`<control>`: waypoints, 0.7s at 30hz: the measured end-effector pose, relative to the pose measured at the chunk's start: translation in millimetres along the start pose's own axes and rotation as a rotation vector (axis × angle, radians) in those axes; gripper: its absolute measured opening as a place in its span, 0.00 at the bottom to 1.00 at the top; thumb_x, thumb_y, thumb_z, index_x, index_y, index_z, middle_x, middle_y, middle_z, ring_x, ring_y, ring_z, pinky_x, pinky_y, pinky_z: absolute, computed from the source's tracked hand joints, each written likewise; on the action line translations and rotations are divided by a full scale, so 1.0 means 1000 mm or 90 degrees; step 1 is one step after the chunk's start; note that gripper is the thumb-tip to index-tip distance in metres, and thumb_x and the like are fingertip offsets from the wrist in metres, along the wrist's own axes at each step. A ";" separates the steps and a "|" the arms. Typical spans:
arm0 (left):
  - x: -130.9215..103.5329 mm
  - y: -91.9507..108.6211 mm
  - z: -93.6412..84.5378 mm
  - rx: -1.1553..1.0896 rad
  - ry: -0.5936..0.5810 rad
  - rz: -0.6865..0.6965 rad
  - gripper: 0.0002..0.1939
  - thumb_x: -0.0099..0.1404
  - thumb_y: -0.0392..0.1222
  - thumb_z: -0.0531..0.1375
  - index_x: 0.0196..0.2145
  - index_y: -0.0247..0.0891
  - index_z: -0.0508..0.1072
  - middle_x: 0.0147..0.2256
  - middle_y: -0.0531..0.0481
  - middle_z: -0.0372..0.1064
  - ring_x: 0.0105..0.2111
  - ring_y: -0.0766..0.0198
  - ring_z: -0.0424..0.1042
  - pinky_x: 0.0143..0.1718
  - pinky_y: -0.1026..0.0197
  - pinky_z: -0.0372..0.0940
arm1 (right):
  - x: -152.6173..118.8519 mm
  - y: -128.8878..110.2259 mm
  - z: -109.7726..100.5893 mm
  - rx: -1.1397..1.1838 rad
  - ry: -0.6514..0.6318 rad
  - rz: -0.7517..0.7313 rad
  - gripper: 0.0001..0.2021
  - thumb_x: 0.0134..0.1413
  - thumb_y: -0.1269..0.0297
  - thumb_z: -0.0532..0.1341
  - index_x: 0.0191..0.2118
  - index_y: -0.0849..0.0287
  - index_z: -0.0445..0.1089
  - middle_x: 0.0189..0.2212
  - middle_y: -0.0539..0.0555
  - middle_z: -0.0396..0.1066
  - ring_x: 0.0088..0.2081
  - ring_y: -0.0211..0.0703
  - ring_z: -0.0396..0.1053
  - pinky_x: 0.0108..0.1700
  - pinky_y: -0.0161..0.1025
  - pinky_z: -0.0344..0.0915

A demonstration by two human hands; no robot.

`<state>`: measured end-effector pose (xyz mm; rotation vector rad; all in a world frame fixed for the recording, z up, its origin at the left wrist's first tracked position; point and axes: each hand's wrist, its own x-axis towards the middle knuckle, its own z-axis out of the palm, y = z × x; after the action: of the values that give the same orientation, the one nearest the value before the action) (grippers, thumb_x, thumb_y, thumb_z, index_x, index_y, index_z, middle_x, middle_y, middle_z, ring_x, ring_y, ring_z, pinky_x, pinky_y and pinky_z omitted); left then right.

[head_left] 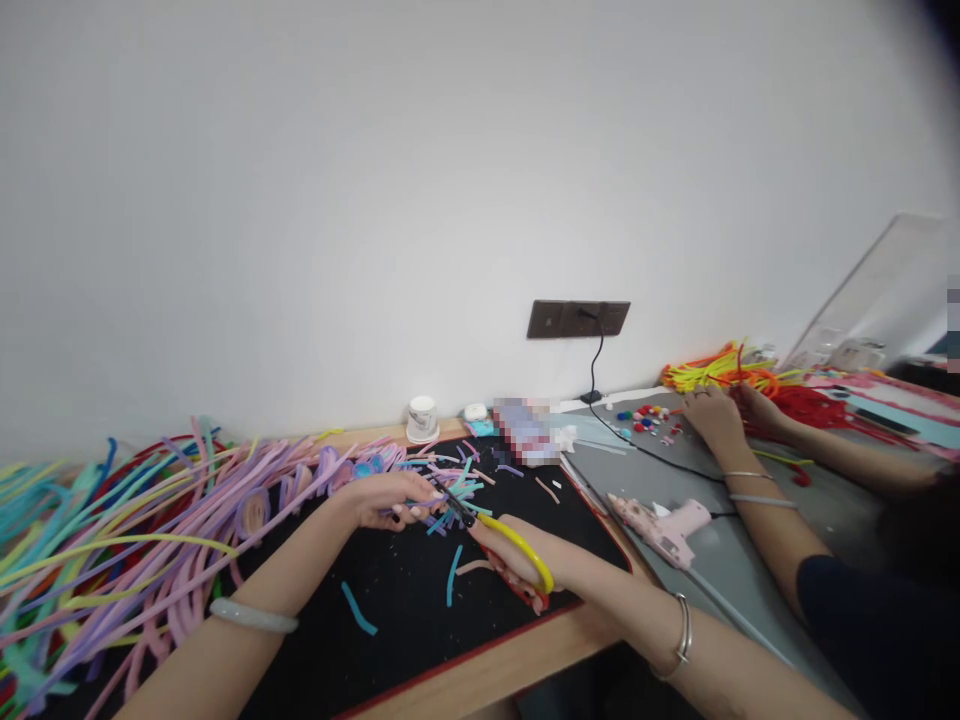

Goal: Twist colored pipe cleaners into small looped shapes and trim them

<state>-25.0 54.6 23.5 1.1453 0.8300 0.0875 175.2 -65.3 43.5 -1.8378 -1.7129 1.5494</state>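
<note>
My right hand (529, 548) grips a pair of scissors (541, 562) with a yellow and red handle, its dark blades pointing left. My left hand (390, 498) is closed in a pinch right at the blades, seemingly on a thin pipe cleaner; the fingers hide most of it. Just beyond the fingertips lies a heap of short cut pipe cleaner pieces (469, 487) in teal, pink and purple. Loose teal pieces (358, 609) lie on the black mat (405, 640) nearer to me.
Long pipe cleaners (172, 530) pile up on the left. A white cup (422, 418) stands by the wall. At right are a pink glue gun (664, 528), its cable, coloured pompoms (649, 415) and another person's hands (716, 425) by yellow and orange pipe cleaners (701, 373).
</note>
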 end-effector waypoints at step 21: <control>-0.055 -0.013 -0.016 0.198 0.062 0.081 0.17 0.51 0.45 0.66 0.39 0.39 0.70 0.42 0.44 0.75 0.35 0.59 0.76 0.31 0.63 0.66 | 0.044 -0.003 -0.021 -0.479 0.398 0.037 0.18 0.54 0.54 0.55 0.36 0.65 0.74 0.35 0.68 0.74 0.40 0.58 0.74 0.37 0.43 0.66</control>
<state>-78.1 36.2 39.8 1.4960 0.8766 0.1231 180.1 -18.2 31.2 -2.3413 -2.0271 0.2148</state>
